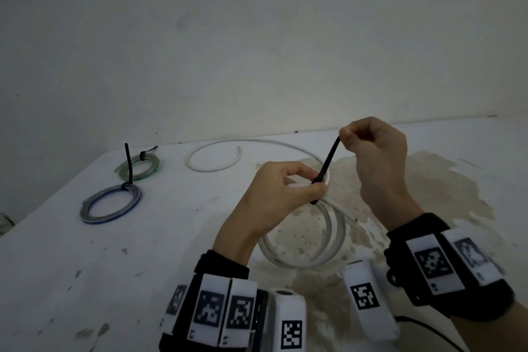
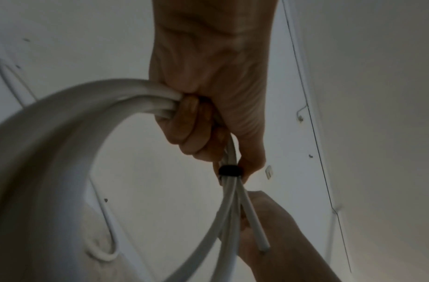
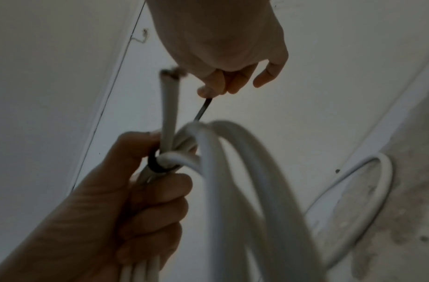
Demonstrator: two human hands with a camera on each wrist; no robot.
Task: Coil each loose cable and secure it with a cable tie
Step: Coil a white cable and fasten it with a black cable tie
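Nearest the head camera are the wrist bands (image 1: 223,311) with black-and-white markers, one on each forearm. Just beyond them the left hand (image 1: 274,194) holds the white coil (image 1: 323,240) above the bench (image 1: 85,266), its grip clamped round the gathered loops. A black tie (image 1: 325,166) circles the loops beside the left thumb; in the left wrist view it shows as a dark band (image 2: 229,170) round the strands. The right hand (image 1: 374,157) pinches the tie's free tail between thumb and fingertips, the tail slanting up from the coil. One cut end (image 3: 169,73) of the coil sticks out past the tie. On the bench's far left lie a green coil (image 1: 140,167) and a blue coil (image 1: 111,203), each tied in black. Behind the hands lies a loose white cable (image 1: 214,157).
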